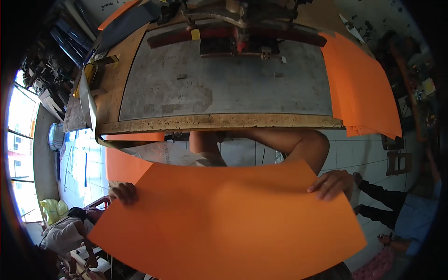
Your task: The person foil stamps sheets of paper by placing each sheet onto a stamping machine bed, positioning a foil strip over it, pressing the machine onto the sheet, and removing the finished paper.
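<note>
A large orange sheet (228,219) is held up in front of my body, slightly bowed, below the bench's front edge. At its left edge, my left hand (124,192) has its fingers curled over the sheet. My right hand (332,184) grips the sheet near its upper right corner, with the fingers on the face toward the camera. Beyond the sheet is a workbench with a grey metal plate (224,88). A stack of orange sheets (361,88) lies on the bench's right side and overhangs the front edge.
A heavy metal press frame (240,28) stands over the back of the plate. Yellow tape (88,77) lies at the bench's left. My bare legs (280,142) are under the bench. One person (67,238) is at lower left, another (413,214) at right.
</note>
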{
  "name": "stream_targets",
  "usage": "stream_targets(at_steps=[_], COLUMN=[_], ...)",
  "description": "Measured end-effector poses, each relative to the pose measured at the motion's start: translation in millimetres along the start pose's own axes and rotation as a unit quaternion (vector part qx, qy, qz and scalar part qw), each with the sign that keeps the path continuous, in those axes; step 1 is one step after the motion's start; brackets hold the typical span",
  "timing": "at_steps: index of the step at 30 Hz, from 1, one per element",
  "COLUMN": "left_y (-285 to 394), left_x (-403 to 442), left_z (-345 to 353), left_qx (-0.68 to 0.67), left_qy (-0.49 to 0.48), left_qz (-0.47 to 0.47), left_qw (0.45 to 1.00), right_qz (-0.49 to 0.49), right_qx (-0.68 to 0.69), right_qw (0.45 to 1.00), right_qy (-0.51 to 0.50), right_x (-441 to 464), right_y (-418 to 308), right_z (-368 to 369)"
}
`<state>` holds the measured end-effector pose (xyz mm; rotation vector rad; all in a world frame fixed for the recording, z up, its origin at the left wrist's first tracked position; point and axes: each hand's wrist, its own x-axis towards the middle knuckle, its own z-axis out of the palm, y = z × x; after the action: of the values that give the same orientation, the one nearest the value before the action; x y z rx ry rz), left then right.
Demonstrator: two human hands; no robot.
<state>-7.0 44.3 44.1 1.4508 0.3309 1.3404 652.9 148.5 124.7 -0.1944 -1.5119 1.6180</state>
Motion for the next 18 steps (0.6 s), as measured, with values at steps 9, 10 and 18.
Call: stream_targets(at_steps=[9, 10, 18], left_y=[-45.6, -52.5, -42.2], left_x=[136.6, 148.6, 195.7], left_z=[46.1, 47.3, 19.5], left_qx=[0.336, 0.348, 0.381], left_qy=[0.39, 0.388, 0.367], left_qz=[-0.138, -0.142, -0.189], left_qw=[0.846, 0.842, 0.827], right_qz=[0.068, 0.083, 0.161], right_qx=[-0.326, -0.361, -0.5], right_qw=[0.877, 0.864, 0.807], right_qy=[0.347, 0.34, 0.272], right_x=[74.4, 78.6, 121.7], right_y=[18.4, 19.8, 24.8], right_z=[-22.9, -28.6, -70.0])
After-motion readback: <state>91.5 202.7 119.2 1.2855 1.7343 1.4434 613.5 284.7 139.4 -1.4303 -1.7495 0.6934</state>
